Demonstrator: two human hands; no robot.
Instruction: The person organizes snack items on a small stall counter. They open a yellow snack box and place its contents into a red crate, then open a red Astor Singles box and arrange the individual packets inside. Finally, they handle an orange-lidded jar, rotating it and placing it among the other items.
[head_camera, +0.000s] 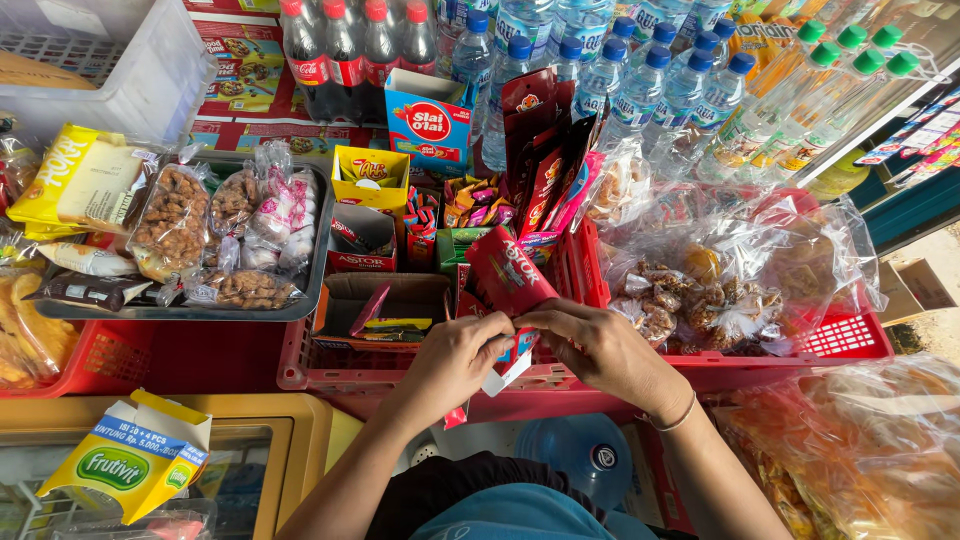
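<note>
Red snack box (507, 280), one of its kind in hand, sits tilted above the front rim of the red crate (850, 340). Left of that crate's middle, one open brown carton (385, 300) lies inside. Left hand (455, 360) curls under the box's lower end, fingers pressed onto its white flap. Right hand (600, 345) pinches the same flap from the other side, thumb and fingertips closed. Beyond the crate stand four dark cola bottles (350, 50).
</note>
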